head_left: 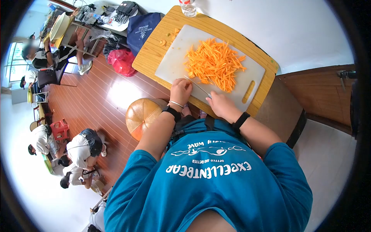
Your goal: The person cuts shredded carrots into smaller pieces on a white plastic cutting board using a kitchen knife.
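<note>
Wood-grain tabletop [148, 63] carries a pale cutting board [174, 58], and a loose heap of orange shreds [216, 63] sits on the board's right half, spreading from its far edge towards the near one. The knife [199, 86] lies slantwise along the board's near edge, its blade between the two hands. The right hand [223, 105] is closed around the handle; the left hand [181, 91] has its fingers bent in beside the blade's tip end, and whether they pinch the blade or anything else I cannot tell. The likeliest trouble is a nick, since those fingertips are so near the steel: a slip of the handle or a sideways swing could catch them. A broad sweep of the blade might also push shreds over the far edge, where the heap already reaches. The shreds look thin, moist and bright, mostly straight, crossing each other at every angle, with uneven lengths.
</note>
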`<state>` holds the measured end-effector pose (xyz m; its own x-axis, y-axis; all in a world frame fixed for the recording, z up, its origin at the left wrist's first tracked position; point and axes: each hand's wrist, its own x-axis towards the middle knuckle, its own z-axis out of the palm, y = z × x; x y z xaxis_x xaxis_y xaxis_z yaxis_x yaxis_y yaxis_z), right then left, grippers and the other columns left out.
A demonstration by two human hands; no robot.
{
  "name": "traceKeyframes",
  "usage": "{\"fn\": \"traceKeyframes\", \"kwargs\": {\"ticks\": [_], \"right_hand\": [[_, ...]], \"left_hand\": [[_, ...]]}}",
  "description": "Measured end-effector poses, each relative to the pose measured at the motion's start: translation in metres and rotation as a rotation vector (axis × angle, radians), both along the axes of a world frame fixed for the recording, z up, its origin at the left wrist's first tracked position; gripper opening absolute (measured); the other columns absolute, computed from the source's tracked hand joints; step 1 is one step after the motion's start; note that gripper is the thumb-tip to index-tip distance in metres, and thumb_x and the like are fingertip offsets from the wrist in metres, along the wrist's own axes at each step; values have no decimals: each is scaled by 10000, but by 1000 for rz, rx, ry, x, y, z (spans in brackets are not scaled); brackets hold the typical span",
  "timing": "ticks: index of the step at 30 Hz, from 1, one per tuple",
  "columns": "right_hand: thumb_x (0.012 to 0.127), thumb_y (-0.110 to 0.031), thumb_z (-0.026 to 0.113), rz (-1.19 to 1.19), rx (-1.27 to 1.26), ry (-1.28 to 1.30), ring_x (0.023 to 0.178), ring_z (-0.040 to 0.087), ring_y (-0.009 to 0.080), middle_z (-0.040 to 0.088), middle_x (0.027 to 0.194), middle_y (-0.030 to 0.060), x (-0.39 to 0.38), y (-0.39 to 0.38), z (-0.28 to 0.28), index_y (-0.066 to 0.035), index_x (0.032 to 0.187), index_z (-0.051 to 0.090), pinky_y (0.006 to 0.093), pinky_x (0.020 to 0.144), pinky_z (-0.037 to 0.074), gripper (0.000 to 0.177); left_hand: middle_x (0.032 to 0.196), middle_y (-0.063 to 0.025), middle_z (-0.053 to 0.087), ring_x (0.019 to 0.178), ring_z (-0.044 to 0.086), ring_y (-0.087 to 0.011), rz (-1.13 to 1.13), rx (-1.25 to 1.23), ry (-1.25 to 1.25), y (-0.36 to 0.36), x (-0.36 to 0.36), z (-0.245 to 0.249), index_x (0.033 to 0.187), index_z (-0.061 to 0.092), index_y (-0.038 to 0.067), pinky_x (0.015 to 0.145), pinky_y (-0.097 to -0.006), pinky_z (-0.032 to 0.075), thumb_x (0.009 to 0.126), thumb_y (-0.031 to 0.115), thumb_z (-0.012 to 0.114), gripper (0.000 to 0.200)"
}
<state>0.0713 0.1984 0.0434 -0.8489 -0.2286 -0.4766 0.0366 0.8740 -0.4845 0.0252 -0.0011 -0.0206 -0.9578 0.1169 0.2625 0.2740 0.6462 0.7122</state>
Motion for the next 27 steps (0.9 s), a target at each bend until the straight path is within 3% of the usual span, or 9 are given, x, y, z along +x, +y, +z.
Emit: {"fn": "traceKeyframes", "kwargs": {"ticks": [7, 14, 17, 23, 27], "right_hand": [[988, -324, 464, -9, 42, -54, 829, 645, 441, 666, 861, 237, 3, 1, 3, -24, 1017, 530, 537, 712, 506, 309], [962, -267, 500, 2, -22, 95, 789, 644, 428, 662, 835, 239, -15, -20, -12, -6, 946, 543, 520, 703, 505, 265], [968, -275, 494, 52, -49, 142, 786, 644, 431, 662, 826, 234, -7, -9, -22, -9, 959, 538, 527, 699, 503, 269], [983, -312, 478, -6, 56, -34, 787, 640, 444, 659, 833, 244, 15, 15, 1, -5, 996, 521, 547, 684, 496, 310], [984, -324, 480, -1, -31, 33, 775, 637, 443, 654, 814, 246, 3, 8, -6, -7, 979, 525, 544, 675, 494, 320]], "left_hand": [[865, -128, 680, 835, 640, -313, -6, -16, -26, -1, -1, -2, 809, 688, 25, 755, -377, 526, 761, 79, 692, 72], [875, -131, 678, 839, 640, -315, -3, -30, -6, 0, -1, -3, 819, 689, 27, 755, -378, 528, 761, 86, 696, 84], [878, -132, 677, 845, 638, -315, 5, -20, -20, -1, 0, -3, 817, 689, 25, 758, -374, 528, 768, 94, 696, 85], [890, -127, 683, 856, 636, -313, -4, -18, -70, 0, 0, 2, 809, 691, 34, 773, -384, 525, 776, 105, 701, 80], [884, -123, 681, 858, 638, -308, -19, -43, -45, 0, 0, 2, 818, 693, 33, 762, -382, 526, 777, 108, 703, 86]]}}
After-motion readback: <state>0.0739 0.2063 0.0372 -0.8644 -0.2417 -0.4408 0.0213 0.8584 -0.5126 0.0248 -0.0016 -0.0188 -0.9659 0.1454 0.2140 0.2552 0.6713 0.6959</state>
